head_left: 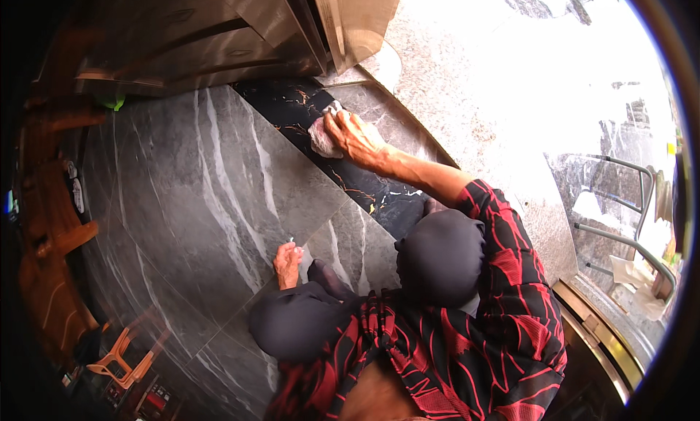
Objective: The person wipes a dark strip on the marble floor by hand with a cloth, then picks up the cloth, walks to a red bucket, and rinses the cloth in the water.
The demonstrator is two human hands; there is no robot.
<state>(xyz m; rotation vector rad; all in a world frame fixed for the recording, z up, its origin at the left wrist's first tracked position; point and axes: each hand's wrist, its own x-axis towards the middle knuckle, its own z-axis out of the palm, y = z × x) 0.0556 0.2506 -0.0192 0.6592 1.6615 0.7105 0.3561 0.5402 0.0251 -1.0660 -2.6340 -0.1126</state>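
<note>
My right hand [357,140] is closed on a crumpled, pale pinkish cloth [321,138]. It presses the cloth against the black stone strip [379,191], which has gold and white veins. A white bit of the cloth sticks up beyond the fingers. Low beside my left knee is my left hand [287,263], its fingers curled together over the grey tiles. Something small and whitish shows at those fingertips, too small to name. My dark-covered knees are bent up in front of me.
Grey marble-look floor tiles [182,195] with white veins spread to the left. A wooden door [357,20] stands at the top, beside the doorway. Speckled paving [467,78] lies outside in bright light, with a metal-framed rack [627,202]. Wooden furniture [55,209] and an orange stool [120,359] are at left.
</note>
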